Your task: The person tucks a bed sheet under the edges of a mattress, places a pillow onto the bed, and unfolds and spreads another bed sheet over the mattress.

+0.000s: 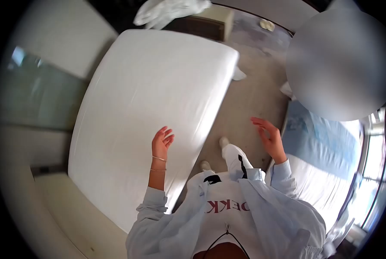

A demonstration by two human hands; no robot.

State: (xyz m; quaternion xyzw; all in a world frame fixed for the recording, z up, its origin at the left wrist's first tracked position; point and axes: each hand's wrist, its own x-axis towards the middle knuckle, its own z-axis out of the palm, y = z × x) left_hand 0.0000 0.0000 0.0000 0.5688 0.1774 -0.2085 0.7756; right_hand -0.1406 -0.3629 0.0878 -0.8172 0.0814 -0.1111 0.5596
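Observation:
My left hand [162, 141] is raised over the near right side of a mattress [154, 90] covered in a smooth white sheet. Its fingers are loosely curled and apart, holding nothing, and two thin bracelets circle the wrist. Above the strip of floor between the two beds hovers my right hand [270, 137], fingers stretched out and thumb apart, with nothing in it. Neither hand appears to touch anything. The sheet lies taut, with only faint creases.
To the right stands another bed with a blue and white cover [322, 138], near a bright window [374, 151]. Crumpled white cloth [169, 11] lies beyond the mattress, beside a low cabinet [221, 17]. Pale slippers [267, 25] rest on the floor [257, 77]. A blurred disc hides the upper right.

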